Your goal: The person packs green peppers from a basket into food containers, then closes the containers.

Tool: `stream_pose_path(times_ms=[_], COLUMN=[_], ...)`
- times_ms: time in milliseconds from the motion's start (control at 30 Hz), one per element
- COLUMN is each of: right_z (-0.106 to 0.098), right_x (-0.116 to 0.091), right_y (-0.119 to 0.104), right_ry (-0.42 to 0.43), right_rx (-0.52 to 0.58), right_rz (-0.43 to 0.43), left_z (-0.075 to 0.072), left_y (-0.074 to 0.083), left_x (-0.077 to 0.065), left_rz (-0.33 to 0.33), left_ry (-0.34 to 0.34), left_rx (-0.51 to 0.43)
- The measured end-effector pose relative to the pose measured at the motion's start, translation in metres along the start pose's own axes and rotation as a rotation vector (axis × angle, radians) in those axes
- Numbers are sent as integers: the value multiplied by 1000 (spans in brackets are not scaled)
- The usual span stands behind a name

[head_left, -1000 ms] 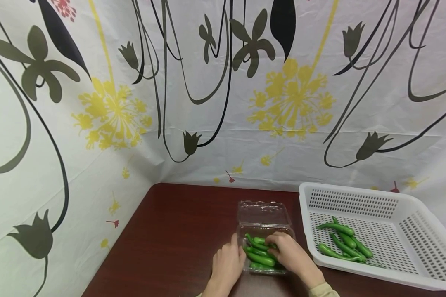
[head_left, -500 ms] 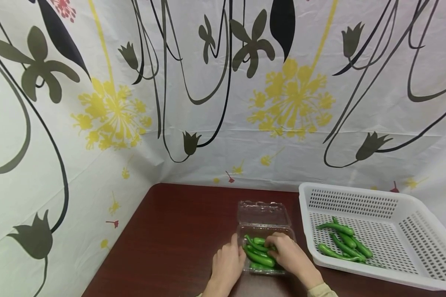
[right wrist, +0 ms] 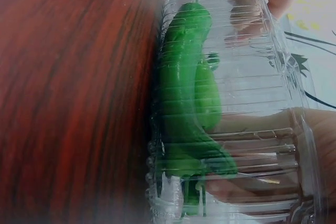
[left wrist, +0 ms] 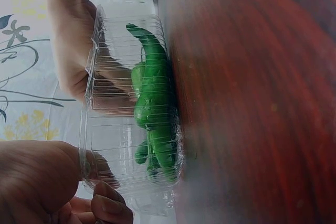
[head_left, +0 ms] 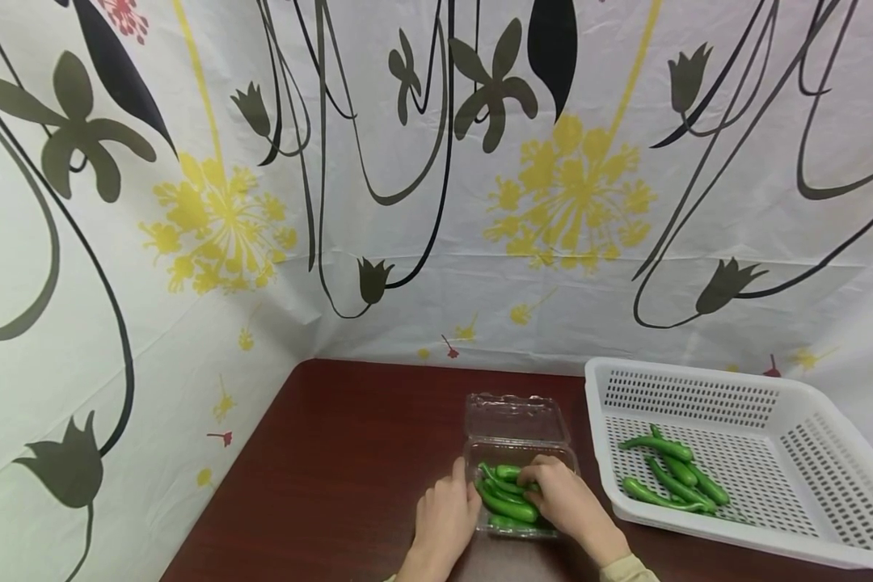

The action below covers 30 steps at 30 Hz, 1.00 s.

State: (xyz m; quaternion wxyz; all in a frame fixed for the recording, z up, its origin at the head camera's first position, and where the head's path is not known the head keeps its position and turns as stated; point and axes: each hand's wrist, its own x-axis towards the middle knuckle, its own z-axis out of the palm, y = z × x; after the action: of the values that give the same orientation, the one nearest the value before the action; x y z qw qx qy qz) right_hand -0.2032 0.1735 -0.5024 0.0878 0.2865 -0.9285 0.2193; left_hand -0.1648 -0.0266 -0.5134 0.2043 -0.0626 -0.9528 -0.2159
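Observation:
A clear plastic clamshell box (head_left: 482, 531) stands on the table, its lid (head_left: 516, 420) folded back away from me. Several green chili peppers (head_left: 508, 507) lie side by side in it. My left hand (head_left: 445, 516) grips the box's left wall at the rim; in the left wrist view its fingers (left wrist: 111, 208) show outside the plastic. Over the right rim my right hand (head_left: 563, 495) reaches in, its curled fingers on a pepper among the others. The right wrist view shows peppers (right wrist: 181, 77) through the ribbed side wall; the right fingertips are partly hidden there.
Right of the box stands a white perforated basket (head_left: 602, 440) with several more green chili peppers (head_left: 687, 478) at its left. Both rest on a dark red wood table (head_left: 378, 428). A white flower-patterned sheet (head_left: 407, 226) hangs behind and along the left side.
Some peppers in the box have shifted slightly, drawing closer together under my right fingers. My left hand stays at the left wall, and the basket is unchanged.

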Motion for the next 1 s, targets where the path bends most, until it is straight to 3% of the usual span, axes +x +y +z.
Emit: stream_pose_path(times_ms=[500, 1000], right_z=[2, -3], right_x=[-1, 1], right_y=[-1, -3], right_ry=[13, 54], right_rx=[-54, -14], right_rz=[0, 37], left_z=[1, 1], left_y=[0, 0], left_x=[-1, -1], left_rz=[3, -12], left_ry=[18, 1], left_rx=[10, 12])
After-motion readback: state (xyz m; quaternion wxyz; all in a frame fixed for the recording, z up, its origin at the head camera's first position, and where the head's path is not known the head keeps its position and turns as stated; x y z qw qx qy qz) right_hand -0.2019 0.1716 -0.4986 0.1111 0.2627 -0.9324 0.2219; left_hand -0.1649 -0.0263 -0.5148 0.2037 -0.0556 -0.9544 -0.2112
